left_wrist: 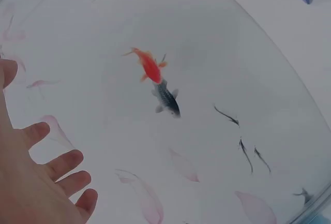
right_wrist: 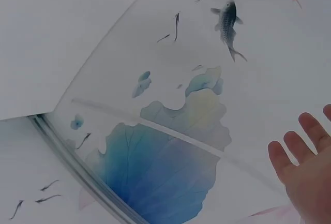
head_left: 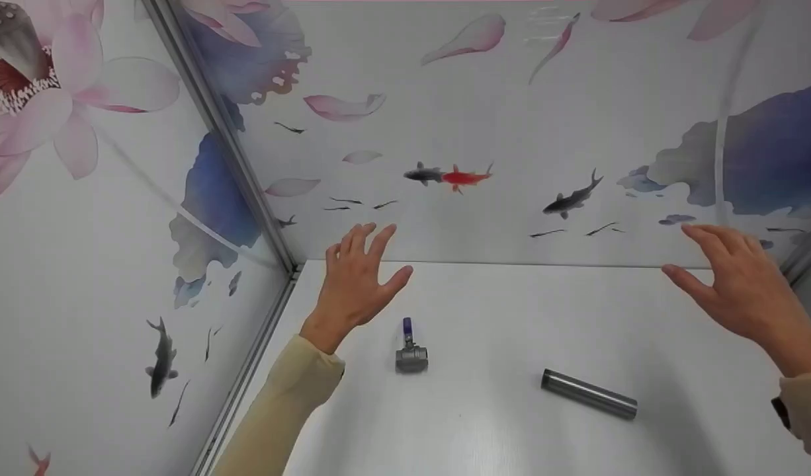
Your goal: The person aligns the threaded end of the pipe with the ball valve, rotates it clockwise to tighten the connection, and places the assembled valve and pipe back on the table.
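My left hand [head_left: 354, 281] is raised over the left part of the white table, fingers spread and holding nothing. Below and to its right lies a small metal ball valve [head_left: 411, 358] with a blue-covered lever pointing away from me. Over at the right, my right hand [head_left: 743, 284] hangs in the air too, its fingers apart and nothing in them. A shiny metal tube [head_left: 589, 395] lies at a slant on the table, to the left of and nearer than the right hand. Each wrist view shows its own hand's spread fingers against the printed back panel.
A white back panel [head_left: 471, 225] printed with fish, petals and lotus leaves rises behind the table [head_left: 485, 430]. At the left, a similar printed side panel [head_left: 81, 277] meets it along a metal corner post [head_left: 227, 139]. Another metal post [head_left: 806, 254] stands at the right.
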`<state>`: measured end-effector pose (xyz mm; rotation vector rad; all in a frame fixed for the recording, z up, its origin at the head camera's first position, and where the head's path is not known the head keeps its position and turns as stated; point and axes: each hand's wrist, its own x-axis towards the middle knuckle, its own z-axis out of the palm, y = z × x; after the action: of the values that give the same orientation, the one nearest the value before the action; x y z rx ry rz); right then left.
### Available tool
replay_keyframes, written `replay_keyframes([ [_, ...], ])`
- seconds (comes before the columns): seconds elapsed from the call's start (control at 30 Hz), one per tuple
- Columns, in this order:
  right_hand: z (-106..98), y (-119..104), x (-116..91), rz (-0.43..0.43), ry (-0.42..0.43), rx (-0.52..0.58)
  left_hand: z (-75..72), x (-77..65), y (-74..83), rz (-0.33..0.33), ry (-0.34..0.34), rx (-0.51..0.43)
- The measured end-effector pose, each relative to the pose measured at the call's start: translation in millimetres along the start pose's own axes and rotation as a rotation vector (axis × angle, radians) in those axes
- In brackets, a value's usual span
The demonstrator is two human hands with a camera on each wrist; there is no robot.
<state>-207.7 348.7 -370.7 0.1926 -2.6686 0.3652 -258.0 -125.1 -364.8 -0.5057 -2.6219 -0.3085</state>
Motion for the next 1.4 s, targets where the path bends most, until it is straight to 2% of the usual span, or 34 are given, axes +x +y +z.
replay_keyframes([
  [0.1, 6.9, 0.5, -4.5, 0.01, 0.03, 0.006, 13.1, -7.3, -5.1, -0.052, 0.028, -0.106],
  [0.2, 17.0, 1.6, -10.9, 0.011, 0.041, 0.014, 32.4, -17.4, -10.5, -0.113, 0.024, -0.194],
  [0.37, 35.5, 5.4, -23.7, 0.008, 0.04, 0.047, 65.3, -35.0, -18.9, -0.241, -0.069, -0.323],
  [0.57, 59.9, 14.2, -42.3, 0.028, 0.003, 0.135, 105.3, -52.7, -26.2, -0.425, -0.165, -0.598],
  [0.67, 76.0, 18.0, -53.8, 0.053, -0.046, 0.184, 127.7, -62.6, -29.7, -0.49, -0.206, -0.687],
  [0.83, 107.7, 21.5, -74.0, 0.111, -0.173, 0.206, 158.9, -79.0, -37.6, -0.573, -0.303, -0.733],
  [0.97, 129.4, 23.1, -86.9, 0.139, -0.285, 0.224, 173.9, -85.7, -41.2, -0.653, -0.37, -0.731],
  [1.03, 138.4, 23.3, -91.9, 0.152, -0.339, 0.23, 179.7, -87.3, -41.1, -0.668, -0.389, -0.717],
  [1.2, 158.3, 21.5, -100.0, 0.167, -0.424, 0.247, 192.8, -91.7, -38.0, -0.641, -0.421, -0.696],
  [1.4, 179.0, 16.5, -108.2, 0.171, -0.442, 0.248, 206.1, -92.1, -30.9, -0.589, -0.437, -0.668],
])
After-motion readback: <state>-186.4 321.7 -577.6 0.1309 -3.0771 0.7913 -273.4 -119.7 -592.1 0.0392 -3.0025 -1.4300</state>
